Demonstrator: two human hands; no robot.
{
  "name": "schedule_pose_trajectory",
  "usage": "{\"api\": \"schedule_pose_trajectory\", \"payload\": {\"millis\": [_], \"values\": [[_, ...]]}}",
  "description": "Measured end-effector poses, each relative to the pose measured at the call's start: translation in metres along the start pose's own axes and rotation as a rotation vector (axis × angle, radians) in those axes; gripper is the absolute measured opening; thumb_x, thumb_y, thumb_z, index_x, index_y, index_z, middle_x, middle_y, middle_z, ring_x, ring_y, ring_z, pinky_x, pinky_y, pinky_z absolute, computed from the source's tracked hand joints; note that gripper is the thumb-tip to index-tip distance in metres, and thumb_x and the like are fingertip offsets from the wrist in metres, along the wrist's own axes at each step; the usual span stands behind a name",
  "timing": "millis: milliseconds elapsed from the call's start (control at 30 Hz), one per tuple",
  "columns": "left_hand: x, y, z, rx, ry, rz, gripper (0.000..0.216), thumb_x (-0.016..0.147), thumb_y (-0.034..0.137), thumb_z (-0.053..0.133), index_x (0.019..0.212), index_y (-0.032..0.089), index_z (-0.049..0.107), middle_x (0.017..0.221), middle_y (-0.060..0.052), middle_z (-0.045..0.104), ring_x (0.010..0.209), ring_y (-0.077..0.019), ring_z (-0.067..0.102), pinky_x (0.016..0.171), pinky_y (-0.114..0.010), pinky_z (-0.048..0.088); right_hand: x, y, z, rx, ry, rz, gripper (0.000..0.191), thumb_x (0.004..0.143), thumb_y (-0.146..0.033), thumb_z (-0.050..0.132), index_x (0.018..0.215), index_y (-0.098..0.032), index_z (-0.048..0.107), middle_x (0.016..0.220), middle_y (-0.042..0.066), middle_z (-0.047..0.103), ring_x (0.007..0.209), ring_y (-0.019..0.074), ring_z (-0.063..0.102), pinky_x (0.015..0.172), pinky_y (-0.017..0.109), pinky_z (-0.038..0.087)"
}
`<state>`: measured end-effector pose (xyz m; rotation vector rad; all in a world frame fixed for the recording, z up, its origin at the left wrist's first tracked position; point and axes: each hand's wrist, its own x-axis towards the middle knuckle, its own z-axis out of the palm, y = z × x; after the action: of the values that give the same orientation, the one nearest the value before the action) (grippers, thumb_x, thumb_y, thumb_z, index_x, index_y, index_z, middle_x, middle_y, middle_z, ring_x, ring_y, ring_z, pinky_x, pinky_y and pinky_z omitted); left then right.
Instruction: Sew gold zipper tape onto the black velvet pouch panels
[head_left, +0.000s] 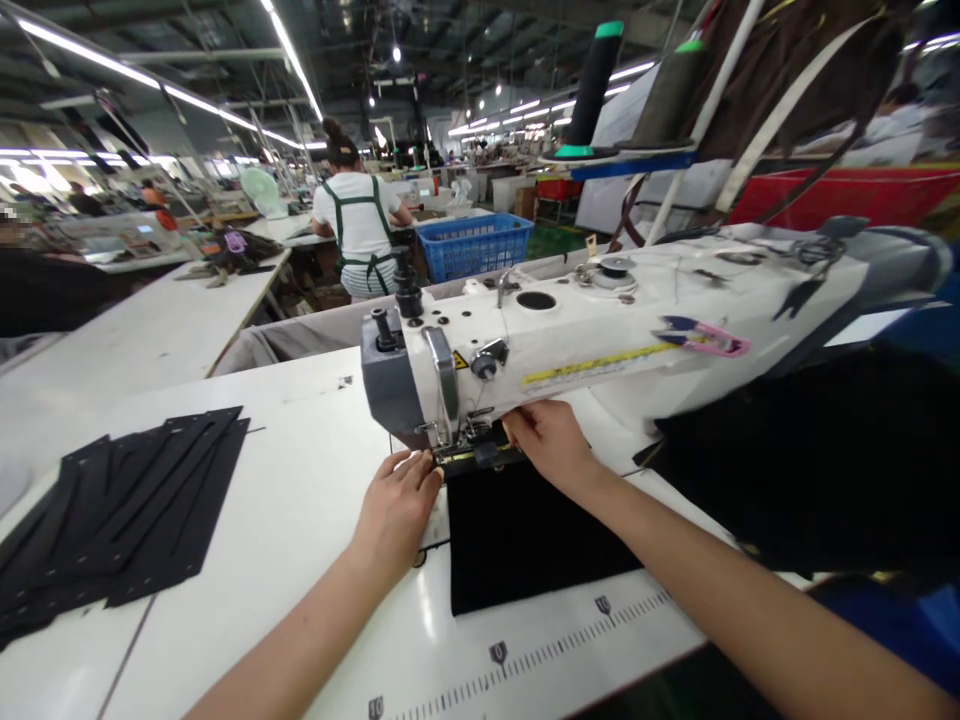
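Observation:
A piece of black fabric (536, 535) lies on the white sewing table, its far edge running under the head of a white sewing machine (570, 335). A thin gold-yellow line shows along that far edge, too small to make out. Close to the presser foot, my left hand (397, 505) is closed, its bent fingertips on the fabric's far left corner. My right hand (555, 445) reaches below the machine arm, thumb and fingers pinched on the fabric's far edge. The machine head partly hides those fingertips.
Black cut pieces (142, 505) lie in an overlapping pile at left. More dark fabric (817, 460) covers the right side. A printed ruler scale (499, 655) marks the front edge. Thread cones (592, 90) stand behind; a blue basket (476, 245) and a co-worker (360, 220) are farther off.

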<state>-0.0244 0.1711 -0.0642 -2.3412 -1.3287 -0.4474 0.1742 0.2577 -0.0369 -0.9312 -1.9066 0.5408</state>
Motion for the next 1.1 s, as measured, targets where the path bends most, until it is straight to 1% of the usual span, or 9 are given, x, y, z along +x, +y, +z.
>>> {"api": "schedule_pose_trajectory", "payload": {"millis": [133,333,533,633,733,800,867,933,1100], "values": [[-0.002,0.002,0.001,-0.012,-0.004,-0.009,0.018,0.080,0.008,0.046,0.089,0.011,0.062,0.097,-0.015,0.065,0.091,-0.0239,0.061,0.085,-0.041,0.047,-0.002,0.002,0.003,-0.055,0.001,0.004,0.026,0.081,-0.027,0.040,0.056,-0.022,0.046,0.048,0.002,0.052,0.052,0.0196,0.056,0.058,0.029,0.043],[-0.001,0.003,0.001,0.016,0.019,-0.001,0.020,0.083,0.008,0.043,0.087,0.011,0.062,0.095,-0.014,0.066,0.090,-0.0221,0.062,0.085,-0.039,0.047,-0.004,0.004,0.006,-0.109,-0.001,0.006,0.029,0.084,-0.029,0.039,0.057,-0.021,0.048,0.048,0.001,0.054,0.049,0.0173,0.056,0.053,0.026,0.041],[-0.001,0.005,-0.004,0.021,-0.004,0.025,0.022,0.083,0.008,0.041,0.090,0.010,0.062,0.097,-0.015,0.065,0.094,-0.0239,0.061,0.086,-0.040,0.047,-0.002,0.004,0.005,-0.146,-0.011,-0.016,0.028,0.085,-0.024,0.040,0.059,-0.020,0.049,0.050,0.000,0.055,0.048,0.0156,0.055,0.052,0.024,0.040],[-0.001,0.005,-0.005,0.020,0.000,0.019,0.023,0.083,0.008,0.041,0.090,0.009,0.063,0.098,-0.016,0.065,0.094,-0.0247,0.061,0.085,-0.041,0.047,-0.005,0.002,0.006,-0.169,-0.027,-0.039,0.026,0.087,-0.022,0.038,0.065,-0.018,0.052,0.052,0.001,0.055,0.049,0.0148,0.054,0.051,0.024,0.040],[-0.003,0.005,-0.004,-0.001,0.028,0.004,0.023,0.084,0.010,0.041,0.089,0.010,0.063,0.097,-0.016,0.066,0.093,-0.0251,0.061,0.085,-0.042,0.047,-0.015,-0.003,0.011,-0.195,-0.080,-0.103,0.024,0.087,-0.019,0.040,0.069,-0.016,0.055,0.059,0.002,0.058,0.053,0.0153,0.055,0.054,0.025,0.041],[-0.004,0.005,-0.002,-0.023,0.043,-0.017,0.023,0.086,0.011,0.040,0.088,0.011,0.063,0.098,-0.015,0.066,0.093,-0.0242,0.062,0.086,-0.042,0.047,-0.024,-0.008,0.019,-0.235,-0.147,-0.187,0.019,0.085,-0.018,0.045,0.070,-0.016,0.057,0.069,0.006,0.061,0.066,0.0185,0.057,0.062,0.029,0.043],[-0.005,0.005,-0.001,-0.050,0.055,-0.045,0.023,0.087,0.012,0.040,0.087,0.012,0.063,0.098,-0.013,0.066,0.092,-0.0228,0.062,0.087,-0.042,0.046,-0.031,-0.011,0.028,-0.297,-0.231,-0.294,0.010,0.082,-0.015,0.051,0.079,-0.014,0.060,0.084,0.010,0.063,0.082,0.0225,0.056,0.074,0.034,0.043],[-0.005,0.005,0.000,-0.076,0.069,-0.070,0.023,0.088,0.014,0.040,0.086,0.013,0.063,0.098,-0.011,0.067,0.093,-0.0216,0.062,0.088,-0.042,0.046,-0.034,-0.012,0.034,-0.347,-0.312,-0.363,0.014,0.080,-0.011,0.052,0.091,-0.013,0.061,0.097,0.011,0.062,0.091,0.0241,0.053,0.082,0.037,0.042],[-0.005,0.004,-0.001,-0.085,0.057,-0.059,0.024,0.089,0.014,0.039,0.085,0.012,0.063,0.098,-0.012,0.067,0.093,-0.0214,0.062,0.088,-0.042,0.045,-0.034,-0.009,0.037,-0.359,-0.397,-0.351,0.022,0.081,-0.010,0.049,0.100,-0.010,0.060,0.098,0.013,0.062,0.092,0.0240,0.053,0.084,0.038,0.042]]}}
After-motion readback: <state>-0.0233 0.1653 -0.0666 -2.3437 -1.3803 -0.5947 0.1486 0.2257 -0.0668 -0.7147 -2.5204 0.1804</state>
